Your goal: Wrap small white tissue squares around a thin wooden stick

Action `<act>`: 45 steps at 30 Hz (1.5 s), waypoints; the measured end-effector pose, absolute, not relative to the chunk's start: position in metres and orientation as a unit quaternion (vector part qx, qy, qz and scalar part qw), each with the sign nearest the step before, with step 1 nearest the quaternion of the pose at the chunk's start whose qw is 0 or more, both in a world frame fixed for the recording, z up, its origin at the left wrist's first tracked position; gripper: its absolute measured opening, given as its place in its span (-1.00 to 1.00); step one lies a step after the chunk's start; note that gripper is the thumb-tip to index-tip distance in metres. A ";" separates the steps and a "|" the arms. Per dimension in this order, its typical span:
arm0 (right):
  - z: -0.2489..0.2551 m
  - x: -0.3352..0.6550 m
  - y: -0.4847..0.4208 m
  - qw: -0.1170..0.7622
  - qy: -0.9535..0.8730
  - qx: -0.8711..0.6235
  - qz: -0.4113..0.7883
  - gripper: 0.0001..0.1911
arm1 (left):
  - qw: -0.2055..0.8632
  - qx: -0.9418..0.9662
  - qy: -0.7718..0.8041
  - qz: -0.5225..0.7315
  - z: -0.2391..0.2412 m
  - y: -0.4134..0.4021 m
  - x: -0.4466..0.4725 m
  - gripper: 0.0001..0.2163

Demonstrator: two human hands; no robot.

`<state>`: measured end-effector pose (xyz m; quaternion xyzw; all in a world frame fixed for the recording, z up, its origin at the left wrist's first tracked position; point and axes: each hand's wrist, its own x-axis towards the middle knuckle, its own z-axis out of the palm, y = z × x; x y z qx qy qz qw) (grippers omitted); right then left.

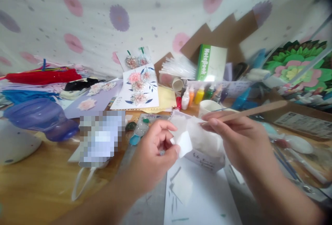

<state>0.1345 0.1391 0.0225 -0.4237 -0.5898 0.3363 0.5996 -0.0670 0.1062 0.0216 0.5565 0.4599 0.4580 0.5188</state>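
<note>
My left hand (153, 149) pinches a small white square of thin paper (184, 142) between thumb and forefinger, just in front of the small white box with dark writing on its side (207, 157). My right hand (238, 142) is curled around a long flat pale wooden stick (254, 110). The hand is above the box, and the stick's near end reaches toward the square while its far end juts away to the right.

Behind the box stands a white paper cup (209, 107), and farther behind it is a row of little coloured paint bottles (192, 97). A white sheet with grey-green strokes (199, 190) lies in front of the box.

The square looks flimsy. If I pinch harder or poke it with the stick, I think it could crease or tear. The stick's far end also swings near the cup, so a careless turn of my wrist might tip it. A loose grip could drop the square onto the strokes, which may be wet; I cannot tell.
</note>
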 end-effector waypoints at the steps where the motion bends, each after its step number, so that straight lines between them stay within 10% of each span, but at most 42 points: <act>1: 0.022 0.137 0.142 0.595 -0.592 -0.438 0.322 -0.93 | 0.522 0.557 0.458 0.457 0.021 0.106 -0.068 -0.78; 11: 0.037 0.140 0.142 0.514 -0.713 -0.472 0.067 -0.91 | 0.536 0.535 0.461 0.462 0.027 0.108 -0.066 -0.81; 20: 0.047 0.114 0.108 0.510 -0.753 -0.317 0.270 -0.85 | 0.569 0.527 0.419 0.472 0.024 0.107 -0.066 -0.84; 45: 0.040 0.113 0.117 0.552 -0.676 -0.329 0.360 -0.85 | 0.547 0.555 0.409 0.475 0.023 0.108 -0.071 -0.95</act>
